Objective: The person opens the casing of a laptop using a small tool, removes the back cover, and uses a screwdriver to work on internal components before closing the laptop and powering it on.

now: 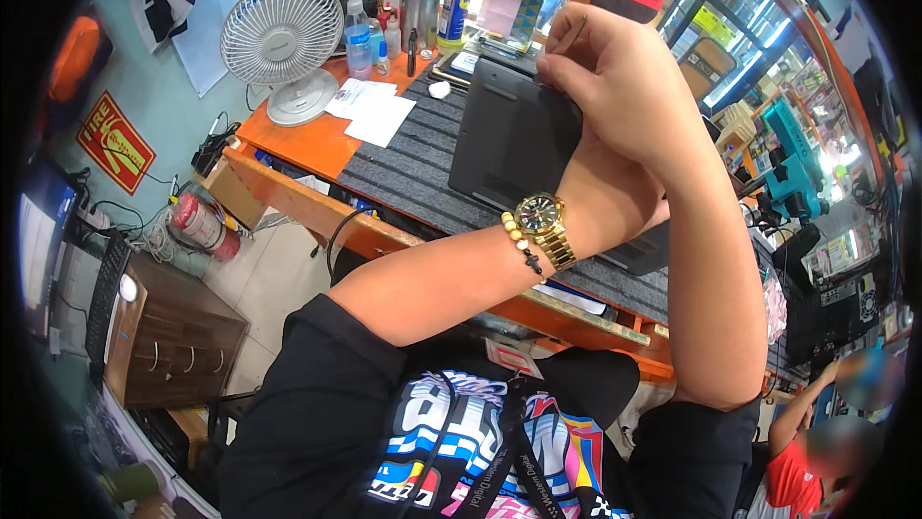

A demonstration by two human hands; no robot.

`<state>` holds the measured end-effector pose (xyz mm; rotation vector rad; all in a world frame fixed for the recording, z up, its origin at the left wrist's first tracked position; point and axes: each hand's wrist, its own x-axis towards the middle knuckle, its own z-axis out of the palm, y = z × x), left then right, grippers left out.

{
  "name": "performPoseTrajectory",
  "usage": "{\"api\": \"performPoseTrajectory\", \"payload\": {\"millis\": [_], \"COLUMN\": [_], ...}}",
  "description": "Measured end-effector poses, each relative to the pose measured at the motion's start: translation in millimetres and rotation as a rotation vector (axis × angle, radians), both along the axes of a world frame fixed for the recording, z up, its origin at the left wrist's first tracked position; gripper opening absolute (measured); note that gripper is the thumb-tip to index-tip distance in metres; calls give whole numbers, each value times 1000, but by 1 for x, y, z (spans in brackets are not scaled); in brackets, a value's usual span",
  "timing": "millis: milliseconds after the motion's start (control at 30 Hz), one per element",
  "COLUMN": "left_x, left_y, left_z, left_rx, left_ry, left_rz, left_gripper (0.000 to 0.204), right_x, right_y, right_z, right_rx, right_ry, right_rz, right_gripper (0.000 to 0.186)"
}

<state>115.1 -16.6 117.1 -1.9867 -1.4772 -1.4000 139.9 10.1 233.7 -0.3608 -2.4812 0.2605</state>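
Observation:
A dark grey laptop [514, 130] lies underside up on the grey striped mat [384, 168], partly hidden by my arms. Over its far right corner, my right hand [619, 77] is closed, thumb and fingers pinching a small thin metal-coloured tool [573, 34] whose exact kind I cannot make out. My left hand [615, 188] reaches across the laptop's right part, below the right hand. The right forearm covers most of its fingers, so its grip is hidden. A gold watch [541, 216] and a bead bracelet circle the left wrist.
On the orange desk stand a white fan [281, 44], a spray bottle [357, 39], a blue spray can [455, 8] and papers [379, 119]. A teal microscope [792, 159] is at the right. An open drawer [307, 197] sits below the desk edge. Other people are nearby.

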Motion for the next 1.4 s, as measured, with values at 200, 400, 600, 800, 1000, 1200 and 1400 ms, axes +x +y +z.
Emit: {"api": "performPoseTrajectory", "payload": {"millis": [200,400,600,800,1000,1200,1400], "left_x": [-2,2,-1,9,3,7,-8], "left_y": [2,0,-2,11,-2,3,-13], "left_z": [-5,-3,-8,-18,-3,-11,4], "left_rx": [39,168,77,253,48,153,217], "left_ry": [69,51,-86,-202,-114,-151,36], "left_rz": [54,84,-29,-91,9,-57,30], "left_gripper": [59,44,42,39,34,38,33], "right_x": [-4,3,0,5,1,-4,-20], "right_y": [-6,-10,-23,-22,-34,-26,-12], "right_z": [1,3,-4,-8,-36,-10,4], "right_rx": [-63,-32,123,181,552,101,43], "right_ry": [-33,-37,-79,-62,-62,-12,-94], "right_rz": [2,30,9,24,-48,-45,-144], "right_gripper": [16,14,11,10,9,9,15]}}
